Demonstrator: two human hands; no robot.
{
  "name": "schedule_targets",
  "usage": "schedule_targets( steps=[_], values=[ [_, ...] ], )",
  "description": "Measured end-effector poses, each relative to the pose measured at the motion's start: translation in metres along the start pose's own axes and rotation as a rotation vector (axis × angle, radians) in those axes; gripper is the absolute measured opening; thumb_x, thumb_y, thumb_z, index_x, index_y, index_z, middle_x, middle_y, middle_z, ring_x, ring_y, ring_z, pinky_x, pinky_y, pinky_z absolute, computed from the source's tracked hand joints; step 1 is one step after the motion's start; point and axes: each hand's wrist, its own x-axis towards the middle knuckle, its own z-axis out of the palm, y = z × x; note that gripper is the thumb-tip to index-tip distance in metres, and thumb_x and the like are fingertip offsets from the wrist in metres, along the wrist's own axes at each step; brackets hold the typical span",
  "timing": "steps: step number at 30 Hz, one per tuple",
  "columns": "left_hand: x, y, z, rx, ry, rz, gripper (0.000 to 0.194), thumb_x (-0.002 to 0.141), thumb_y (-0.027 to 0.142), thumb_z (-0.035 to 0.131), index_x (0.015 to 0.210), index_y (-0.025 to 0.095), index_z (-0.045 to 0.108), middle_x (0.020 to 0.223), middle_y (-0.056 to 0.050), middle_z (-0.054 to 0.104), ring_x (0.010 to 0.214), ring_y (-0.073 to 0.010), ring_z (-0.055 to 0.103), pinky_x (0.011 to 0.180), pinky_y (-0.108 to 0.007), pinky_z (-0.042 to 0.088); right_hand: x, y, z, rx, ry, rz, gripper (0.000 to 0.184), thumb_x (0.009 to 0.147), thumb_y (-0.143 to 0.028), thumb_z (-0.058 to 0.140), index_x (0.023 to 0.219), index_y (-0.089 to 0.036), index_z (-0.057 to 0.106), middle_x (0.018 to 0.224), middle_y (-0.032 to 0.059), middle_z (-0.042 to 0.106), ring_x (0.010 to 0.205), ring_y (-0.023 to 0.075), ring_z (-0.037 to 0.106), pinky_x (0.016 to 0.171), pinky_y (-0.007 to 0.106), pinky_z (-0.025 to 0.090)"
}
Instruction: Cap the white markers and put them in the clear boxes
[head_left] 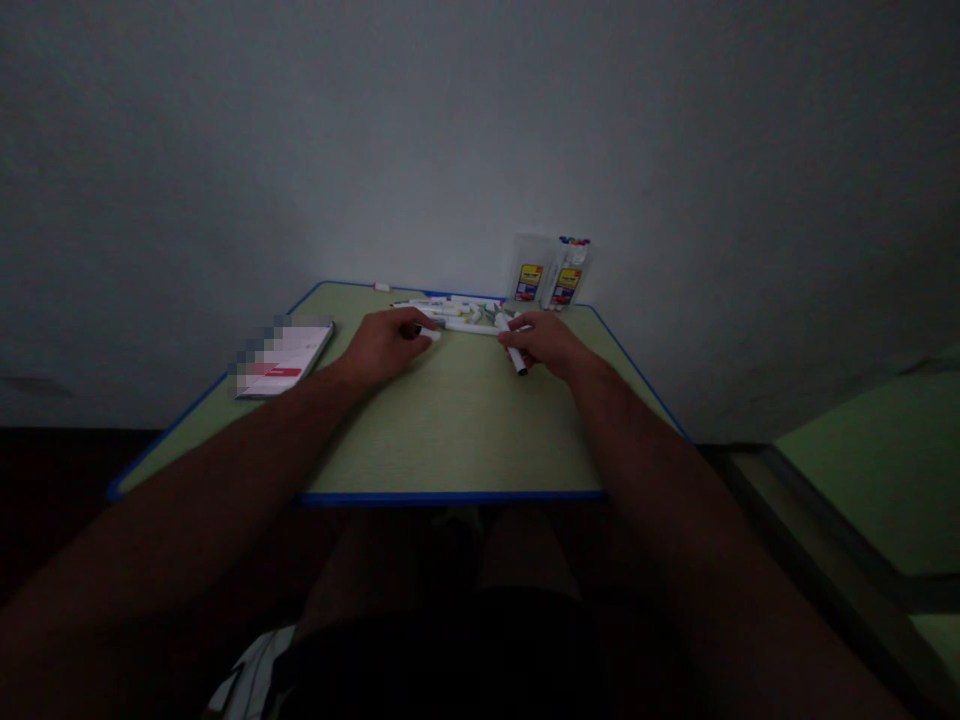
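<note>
One white marker sits just right of centre frame, slanted, dark end toward the viewer, pinched btwn thumb and fingers of the R hand. Prob. light, stiff plastic; smooth barrel, so maybe a bit slippery & apt to roll if let go, but not esp. fragile. Best hold, I'd judge: mid-barrel, thumb vs. fingers, approx. as now, w/ the dark end left free.

L hand, left of centre, has thumb and index closed on a small white piece; too dim to tell if it's a cap or a short bit of another marker. Hands are apart, both low over the table.

Btwn and behind them, upper centre: a loose marker pile, pens overlapping, incl. a long white pen lying roughly crosswise. That's the main clutter; pens there could get nudged or roll.

Further out: a pink-and-white pen piece near the back edge, upper left of the pile. Upper right of centre, two clear cases stand by the wall: a left case and a right case w/ coloured tips up top. Left of frame, a partly pixelated tablet-like device lies flat, near the L forearm. All on a pale table w/ blue rim.
</note>
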Motion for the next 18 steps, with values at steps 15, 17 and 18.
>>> schedule_targets(
  steps=[15,17,18],
  values=[
    [-0.0022,0.0055,-0.0012,-0.002,0.026,-0.015,0.027,0.078,0.033,0.066,0.100,0.021,0.076,0.075,-0.003,0.066,0.070,-0.0172,0.055,0.068,-0.033,0.043,-0.0033,-0.0037,0.0012,0.062,-0.053,0.025,0.014,0.087,-0.020,0.074,0.093,-0.016,0.062,0.071,0.0020,0.067,0.051,0.0102,0.058,0.043,0.021,0.046],
    [-0.0015,0.0044,-0.0015,-0.010,0.029,-0.014,0.027,0.077,0.033,0.066,0.099,0.021,0.077,0.074,-0.002,0.065,0.069,-0.0170,0.055,0.068,-0.033,0.043,-0.0036,-0.0041,0.0014,0.076,-0.066,0.032,0.014,0.086,-0.018,0.073,0.094,-0.016,0.062,0.070,0.0014,0.067,0.051,0.0101,0.057,0.044,0.021,0.046],
    [-0.0011,0.0037,-0.0015,-0.013,0.032,-0.013,0.027,0.077,0.033,0.066,0.098,0.021,0.077,0.074,-0.002,0.065,0.069,-0.0168,0.055,0.067,-0.033,0.042,-0.0039,-0.0045,0.0015,0.078,-0.066,0.036,0.014,0.086,-0.018,0.073,0.094,-0.016,0.062,0.069,0.0010,0.066,0.051,0.0101,0.057,0.044,0.021,0.046]
  ],
)
